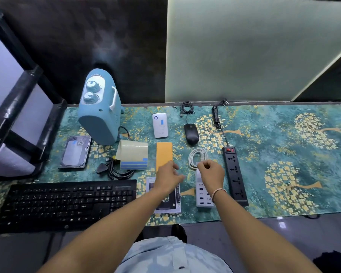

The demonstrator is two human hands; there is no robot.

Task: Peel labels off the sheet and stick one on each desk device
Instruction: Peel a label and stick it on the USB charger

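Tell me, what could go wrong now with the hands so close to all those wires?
1. The right hand hovers right over the white coiled cable; it might snag and drag it.
2. The label sheet curls up at the back, so it could flip or slide when the next label is peeled.
3. Whether the fingers pinch a label can't be seen; a loose one could fold and stick to itself.

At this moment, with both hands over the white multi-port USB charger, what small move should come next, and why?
Probably lower the right hand onto the white multi-port USB charger. Its fingers are curled as if pinching something, though no label is discernible. The grey hard drive and white oval router already carry blue labels; none shows on the charger.
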